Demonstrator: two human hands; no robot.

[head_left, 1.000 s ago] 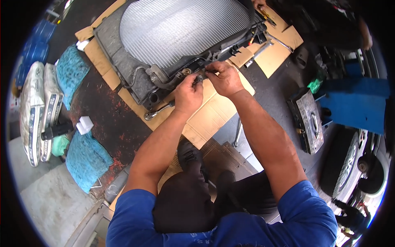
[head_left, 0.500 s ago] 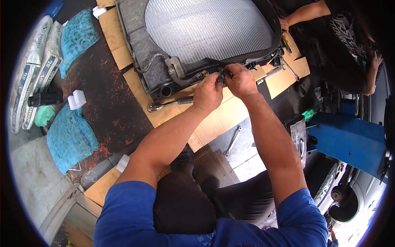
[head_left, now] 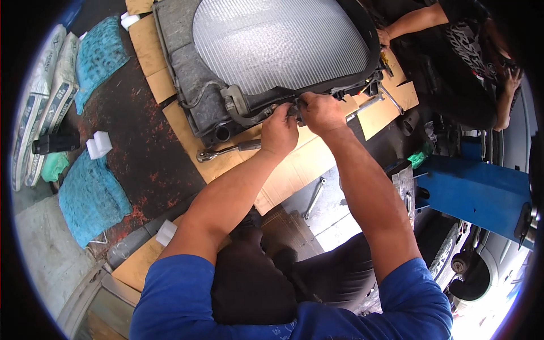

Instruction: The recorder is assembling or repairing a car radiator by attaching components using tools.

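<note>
A radiator (head_left: 277,45) in a black plastic shroud (head_left: 184,59) lies flat at the top of the view. My left hand (head_left: 280,131) and my right hand (head_left: 322,112) meet at its near edge, fingers closed. Between their fingertips is a small dark part (head_left: 296,111), mostly covered, so its kind is hidden. A short dark hose (head_left: 245,118) curves along the shroud toward my left fingers. Left of that hand, a ratchet wrench (head_left: 226,151) lies on the cardboard (head_left: 283,178) under the radiator.
Another person's hand (head_left: 383,37) rests at the radiator's right side, near a spanner (head_left: 391,101). A second spanner (head_left: 315,198) lies on the floor. Blue bags (head_left: 93,195) and a white foam block (head_left: 99,144) sit left; a blue steel beam (head_left: 476,190) stands right.
The whole view has shifted slightly, so the radiator appears a little farther left. Both hands stay together at its near edge, still on the small dark part.
</note>
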